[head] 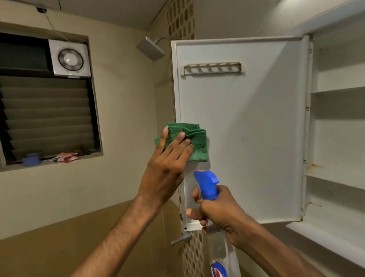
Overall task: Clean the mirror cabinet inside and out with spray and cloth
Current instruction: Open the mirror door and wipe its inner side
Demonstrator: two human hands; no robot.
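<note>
The white mirror cabinet [347, 112] hangs on the right wall with its door [246, 133] swung wide open, inner side facing me. My left hand [168, 163] presses a folded green cloth [196, 141] flat against the door's left edge, fingers straight. Below it my right hand [220, 212] grips the neck of a clear spray bottle [221, 257] with a blue trigger head [207, 184], upright in front of the door's lower left corner.
Bare white shelves [343, 89] show inside the cabinet. A slotted holder rail [212, 68] crosses the door's upper part. A shower head [150, 49] juts out behind the door. At left, a louvred window [46, 114] with an exhaust fan [69, 58] and small items on its sill.
</note>
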